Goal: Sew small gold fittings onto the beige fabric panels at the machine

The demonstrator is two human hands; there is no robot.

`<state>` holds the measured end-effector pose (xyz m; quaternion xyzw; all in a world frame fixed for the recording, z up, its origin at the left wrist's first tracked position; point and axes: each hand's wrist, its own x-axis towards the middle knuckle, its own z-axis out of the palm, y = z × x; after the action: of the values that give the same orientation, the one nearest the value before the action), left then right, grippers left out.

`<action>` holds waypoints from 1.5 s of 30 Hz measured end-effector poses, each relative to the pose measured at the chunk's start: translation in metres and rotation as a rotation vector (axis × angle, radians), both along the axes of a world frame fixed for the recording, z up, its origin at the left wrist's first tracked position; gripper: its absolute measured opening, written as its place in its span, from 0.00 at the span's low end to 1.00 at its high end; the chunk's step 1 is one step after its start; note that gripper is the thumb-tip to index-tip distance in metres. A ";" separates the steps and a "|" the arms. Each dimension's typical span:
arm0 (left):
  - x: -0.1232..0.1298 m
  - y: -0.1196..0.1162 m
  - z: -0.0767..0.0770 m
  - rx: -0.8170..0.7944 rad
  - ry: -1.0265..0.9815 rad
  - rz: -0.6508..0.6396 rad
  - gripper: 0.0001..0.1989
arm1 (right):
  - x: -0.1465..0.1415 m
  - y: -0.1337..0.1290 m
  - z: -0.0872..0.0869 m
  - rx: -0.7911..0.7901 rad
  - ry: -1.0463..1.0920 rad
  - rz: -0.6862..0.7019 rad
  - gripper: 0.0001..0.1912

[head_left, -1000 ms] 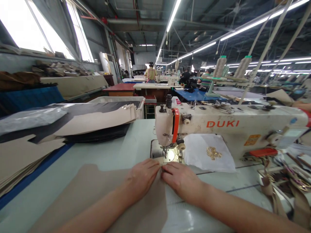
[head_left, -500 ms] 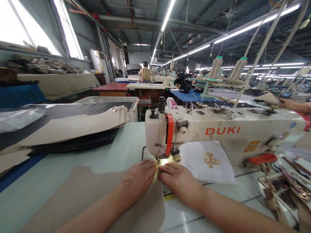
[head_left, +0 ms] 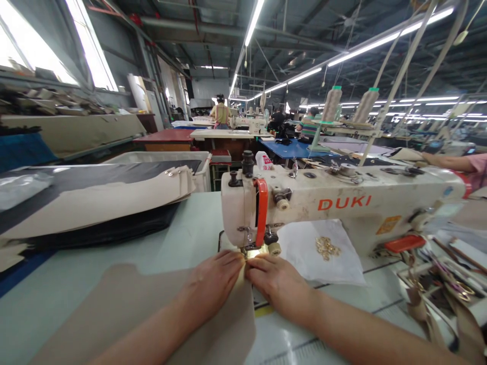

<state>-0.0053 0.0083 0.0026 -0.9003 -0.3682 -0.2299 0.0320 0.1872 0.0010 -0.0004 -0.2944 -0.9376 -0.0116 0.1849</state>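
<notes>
A broad pale-green smooth-topped desk (head_left: 182,238) takes up most of the near space. On it stands a cream-white metal sewing machine (head_left: 300,187) with orange "DUKI" lettering and a small lamp glowing by its needle. A flat taupe panel of sheet material (head_left: 125,294) spreads over the near side, its far edge in front of the needle area. To the left lies a layered stack of beige cut panels (head_left: 114,203), with black sheets under it. Just beyond sits an oblong white plastic bin (head_left: 204,175); the stack hides what it holds from me. Over at the right, a shallow white tray (head_left: 438,306) is crowded with brownish straps and gold-coloured metal fittings, two straps drooping over its front. Under the machine's arm, a thin white square sheet (head_left: 304,253) bears the little pile described last. The left hand (head_left: 218,274) and right hand (head_left: 276,276) nearly meet at the needle, fingers drawn together and tips on the panel's edge; whether either pinches it, I can't tell. Smallest are the gold-coloured metal rings (head_left: 327,248), heaped loosely.
</notes>
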 end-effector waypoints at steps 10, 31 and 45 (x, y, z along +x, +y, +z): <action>0.003 -0.005 0.005 -0.050 0.005 0.018 0.13 | 0.001 -0.008 0.003 0.051 0.025 0.018 0.07; 0.005 -0.012 0.002 -0.027 -0.025 0.062 0.14 | 0.006 -0.014 0.011 0.005 -0.044 0.140 0.06; 0.004 -0.005 -0.001 -0.057 -0.012 0.120 0.14 | 0.005 -0.010 0.007 -0.009 -0.042 0.109 0.06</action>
<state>-0.0010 0.0034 0.0019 -0.8757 -0.4282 -0.2223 0.0178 0.1920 -0.0094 0.0062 -0.2434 -0.9559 -0.0034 0.1640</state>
